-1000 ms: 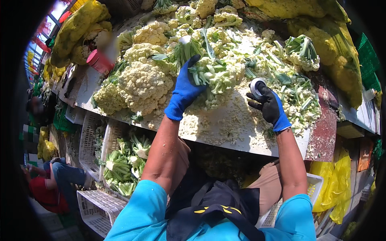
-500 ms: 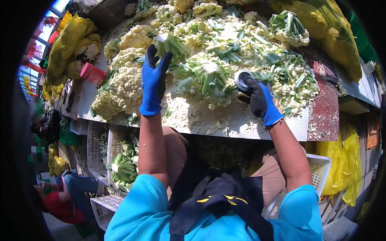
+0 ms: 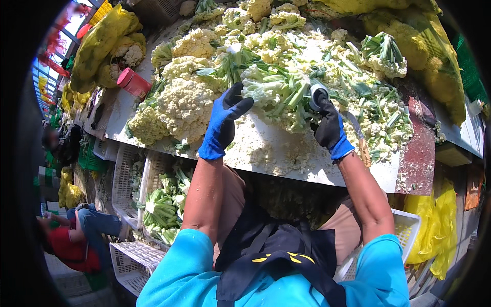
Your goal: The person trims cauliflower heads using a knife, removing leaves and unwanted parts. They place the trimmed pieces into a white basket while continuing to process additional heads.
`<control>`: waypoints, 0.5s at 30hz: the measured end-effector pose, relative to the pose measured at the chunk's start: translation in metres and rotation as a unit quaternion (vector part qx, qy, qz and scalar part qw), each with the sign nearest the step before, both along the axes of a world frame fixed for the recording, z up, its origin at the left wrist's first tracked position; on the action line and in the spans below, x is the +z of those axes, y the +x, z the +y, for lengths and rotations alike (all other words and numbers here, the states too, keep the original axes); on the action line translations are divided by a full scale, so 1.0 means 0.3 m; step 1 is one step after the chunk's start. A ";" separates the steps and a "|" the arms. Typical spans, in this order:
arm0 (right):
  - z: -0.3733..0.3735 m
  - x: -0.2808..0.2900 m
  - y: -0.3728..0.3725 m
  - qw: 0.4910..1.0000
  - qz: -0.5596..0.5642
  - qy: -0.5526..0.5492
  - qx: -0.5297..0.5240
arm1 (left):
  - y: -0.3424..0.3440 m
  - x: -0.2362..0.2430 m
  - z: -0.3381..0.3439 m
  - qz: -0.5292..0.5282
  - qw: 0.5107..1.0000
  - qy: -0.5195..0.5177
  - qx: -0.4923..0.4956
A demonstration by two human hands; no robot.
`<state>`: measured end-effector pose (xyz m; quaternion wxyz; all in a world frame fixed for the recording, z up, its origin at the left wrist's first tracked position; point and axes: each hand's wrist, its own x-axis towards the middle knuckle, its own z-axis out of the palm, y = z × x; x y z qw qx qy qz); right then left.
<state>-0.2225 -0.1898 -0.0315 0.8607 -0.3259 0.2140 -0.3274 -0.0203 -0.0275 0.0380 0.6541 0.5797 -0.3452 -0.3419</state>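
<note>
Since the earlier frame the left hand (image 3: 223,123) has been drawn back from the pile and now rests, fingers loosely spread, against a leafy cauliflower (image 3: 273,92) on the tabletop (image 3: 286,153). At its other side the right hand (image 3: 329,125) is closed on a knife (image 3: 353,128), so trimming appears under way.

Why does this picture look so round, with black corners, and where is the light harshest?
Head view: a fisheye lens bends the table edge and leaves black corners. Hard sun glares on the cauliflower pile; the crates below lie in shade. The left hand and right hand look sharp.
</note>
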 end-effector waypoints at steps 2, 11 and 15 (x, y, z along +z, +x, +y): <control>0.006 -0.066 0.019 0.992 -0.053 0.083 0.074 | 0.016 -0.005 -0.028 -0.044 0.999 -0.021 0.009; -0.152 0.158 -0.139 0.952 0.223 -0.131 0.162 | 0.020 -0.066 -0.101 -0.027 0.992 -0.015 0.125; -0.372 0.044 -0.287 0.912 0.366 -0.181 0.027 | -0.018 -0.049 -0.151 -0.025 0.994 -0.058 0.091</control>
